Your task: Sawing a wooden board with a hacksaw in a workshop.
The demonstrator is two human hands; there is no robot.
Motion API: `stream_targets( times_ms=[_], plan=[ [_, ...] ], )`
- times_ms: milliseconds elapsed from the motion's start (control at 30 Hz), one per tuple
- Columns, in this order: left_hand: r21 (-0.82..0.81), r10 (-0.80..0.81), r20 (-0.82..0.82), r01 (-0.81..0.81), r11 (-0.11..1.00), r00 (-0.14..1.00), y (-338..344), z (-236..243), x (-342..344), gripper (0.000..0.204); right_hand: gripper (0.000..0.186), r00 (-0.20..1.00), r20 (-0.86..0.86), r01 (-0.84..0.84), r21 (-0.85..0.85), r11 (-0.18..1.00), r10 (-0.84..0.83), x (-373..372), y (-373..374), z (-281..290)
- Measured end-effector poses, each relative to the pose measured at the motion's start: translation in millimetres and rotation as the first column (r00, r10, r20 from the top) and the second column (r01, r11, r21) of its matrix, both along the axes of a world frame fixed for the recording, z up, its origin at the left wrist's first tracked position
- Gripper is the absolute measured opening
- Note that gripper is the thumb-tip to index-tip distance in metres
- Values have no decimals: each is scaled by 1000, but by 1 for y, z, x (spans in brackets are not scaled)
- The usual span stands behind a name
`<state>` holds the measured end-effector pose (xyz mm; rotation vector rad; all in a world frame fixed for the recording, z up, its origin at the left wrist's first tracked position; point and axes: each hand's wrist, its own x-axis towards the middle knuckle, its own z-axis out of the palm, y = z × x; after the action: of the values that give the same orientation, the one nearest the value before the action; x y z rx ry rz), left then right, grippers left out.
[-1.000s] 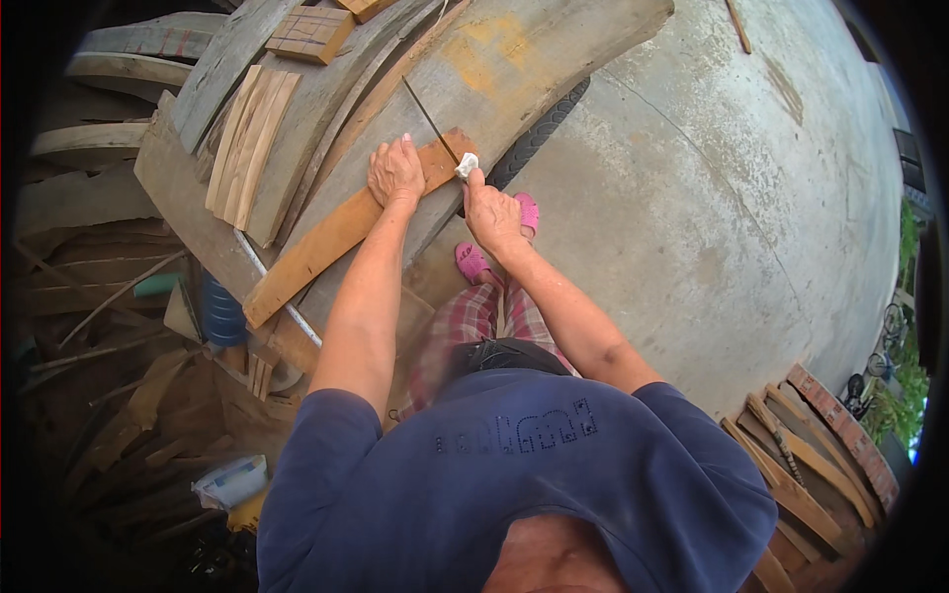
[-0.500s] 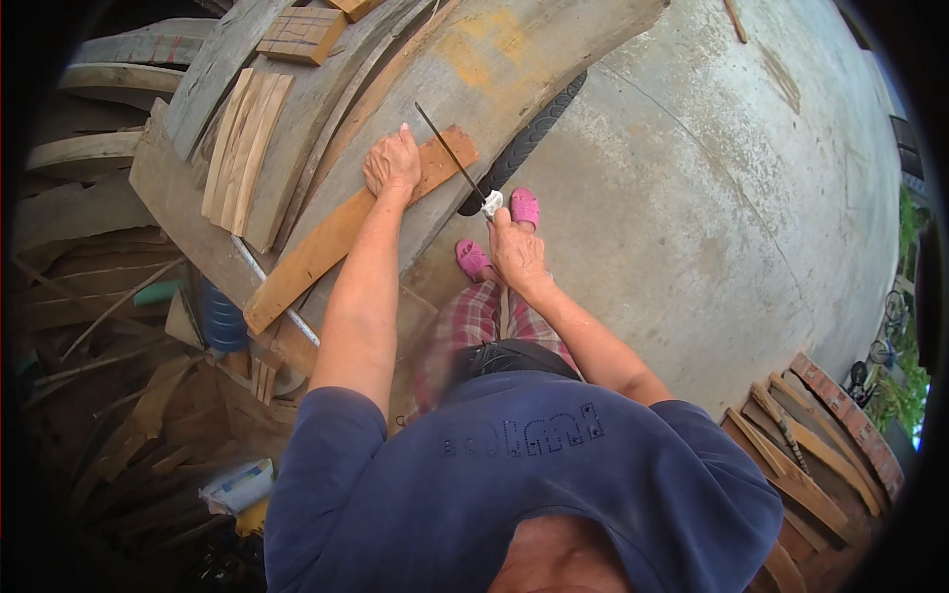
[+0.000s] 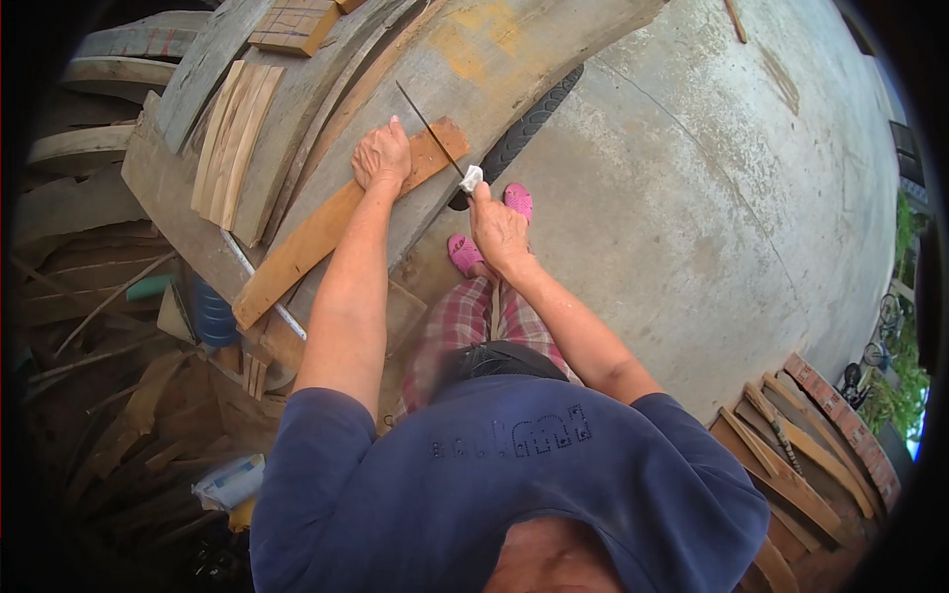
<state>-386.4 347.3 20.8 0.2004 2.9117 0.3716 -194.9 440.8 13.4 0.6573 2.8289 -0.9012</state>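
A long orange-brown wooden board (image 3: pixel 308 247) lies slantwise on a wide weathered plank. My left hand (image 3: pixel 383 156) bears down on it near its far right end, fingers curled and thumb sticking up. In my right hand (image 3: pixel 499 232) is a handsaw (image 3: pixel 432 133), its white, wrapped-looking handle inside my closed fingers. The thin dark blade crosses the board close to that end, to the right of my left hand, its tip pointing away from me. From above, the blade shows edge-on, so any cut beneath it is hidden.
Pale wooden strips (image 3: pixel 237 143) and a marked wood block (image 3: pixel 295 25) rest on planks at the left. A black tyre (image 3: pixel 534 124) shows under the wide plank. Scrap wood, a blue plastic bottle (image 3: pixel 215 311) and more boards (image 3: pixel 796 455) lie around the concrete floor (image 3: pixel 682 217).
My right hand has pushed the saw forward and slightly left across the board. The left hand keeps its place on the board. The whole view has shifted a little.
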Motion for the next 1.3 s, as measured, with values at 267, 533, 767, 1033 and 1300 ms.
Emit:
stream_targets(
  times_ms=[267, 533, 767, 1033, 1300],
  plan=[
    [-22, 19, -13, -19, 1000, 1000, -9, -6, 0, 51, 18, 1000, 14, 8, -31, 999, -8, 37, -5, 8],
    [5, 15, 2, -15, 1000, 1000, 5, 2, 5, 52, 20, 994, -112, -9, 34, 999, 12, 2, 3, -3],
    [42, 34, 2, -34, 999, 999, -4, 2, -1, 52, 21, 999, -44, -4, 57, 998, 7, 1, -1, -7],
    [129, 94, 22, -96, 987, 995, -14, -1, 1, 49, 25, 997, 72, -41, 54, 998, 37, 28, -7, 7],
    [186, 91, 32, -95, 978, 995, -10, -7, 0, 51, 26, 998, -14, -67, 108, 992, 68, 3, -1, 7]
  ],
)
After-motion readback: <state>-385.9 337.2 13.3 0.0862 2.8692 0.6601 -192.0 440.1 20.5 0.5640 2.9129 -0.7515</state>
